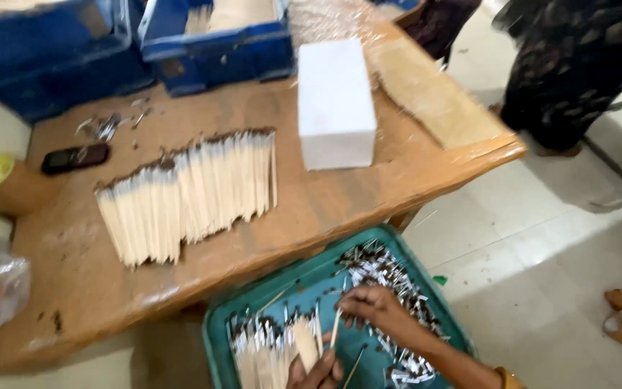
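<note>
Down in the green crate (pixel 219 338), just below the near edge of the wooden table (pixel 325 205), the right hand (pixel 377 306) is pinching one thin pale stick (pixel 335 329) between thumb and fingertips. The left hand (pixel 318 371) is curling its fingers around a bundle of like sticks (pixel 282 349) at the crate's near side; whether they are pressing tight I cannot tell. The stick is looking light, stiff and easily snapped, so a hold near its upper end seems best. Its long axis is running nearly upright in the picture, leaning slightly right, upper end toward the table. Metal-capped pieces (pixel 390 277) are lying across the crate's far corner.
</note>
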